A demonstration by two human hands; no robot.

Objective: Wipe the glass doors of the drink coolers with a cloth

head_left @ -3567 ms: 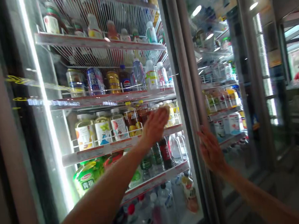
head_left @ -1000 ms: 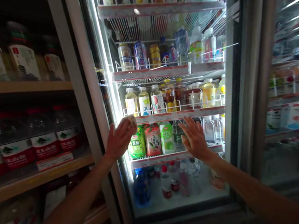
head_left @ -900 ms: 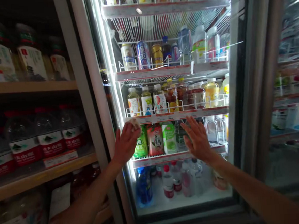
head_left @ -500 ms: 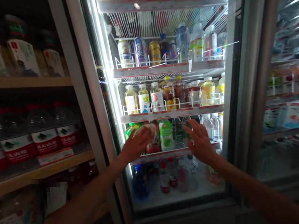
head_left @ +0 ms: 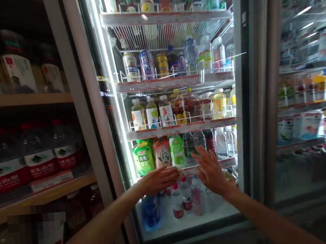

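Note:
My left hand [head_left: 159,180] presses a small pale wad of cloth [head_left: 179,170] against the glass door [head_left: 156,33] of a lit drinks fridge, low down by the green and pink bottles [head_left: 143,158]. Its fingers are closed over the wad. My right hand [head_left: 210,169] lies flat on the same glass just to the right, fingers spread and holding nothing. Both forearms reach in from below.
Behind the glass, wire shelves hold cans [head_left: 147,63], juice bottles [head_left: 152,113] and water bottles [head_left: 177,201]. The door's grey frame [head_left: 242,94] stands to the right, with a second fridge door [head_left: 303,90] beyond. On the left, dark wooden shelves [head_left: 38,98] carry large water bottles [head_left: 36,153].
My left hand has slid the wad across the glass from the left edge down and to the right, beside my right hand. The right hand dropped slightly lower, still flat on the glass.

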